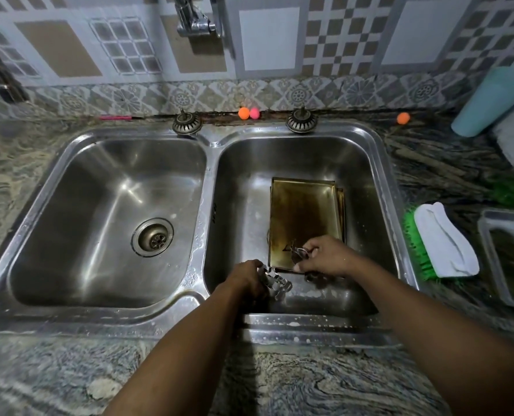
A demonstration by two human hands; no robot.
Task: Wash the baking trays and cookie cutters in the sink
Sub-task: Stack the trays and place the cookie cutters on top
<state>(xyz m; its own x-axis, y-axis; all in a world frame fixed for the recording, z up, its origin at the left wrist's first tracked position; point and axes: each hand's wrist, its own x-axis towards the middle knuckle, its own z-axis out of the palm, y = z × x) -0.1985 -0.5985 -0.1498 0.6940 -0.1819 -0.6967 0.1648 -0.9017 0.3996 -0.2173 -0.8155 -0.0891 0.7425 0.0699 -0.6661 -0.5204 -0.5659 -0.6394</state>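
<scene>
A double-bowl stainless steel sink (207,139) is set in a streaked grey stone counter (69,370). In the sink's right bowl lie stacked rectangular baking trays of brown-stained golden metal (305,211), flat on the bottom and nearer that bowl's right wall. The left hand (248,279) is down in the near left corner of the same bowl, fingers curled round a bunch of small shiny metal cookie cutters (276,286) (their shapes are too small to tell). The right hand (329,256) is over the near end of the trays, pinching one thin metal cookie cutter (300,253). The two hands are close but apart.

The sink's left bowl shows a round drain (153,237). On the sink's far rim sit two dark metal strainer plugs (187,124). Just behind that rim, at the wall, an orange ball (243,113) touches a pink ball (254,113). Above the sink's divider hangs a chrome tap (195,22). On the counter just right of the sink lies a scrubbing brush with green bristles and a white back (443,241), and beyond it another metal tray (496,213), cut by the picture's edge.
</scene>
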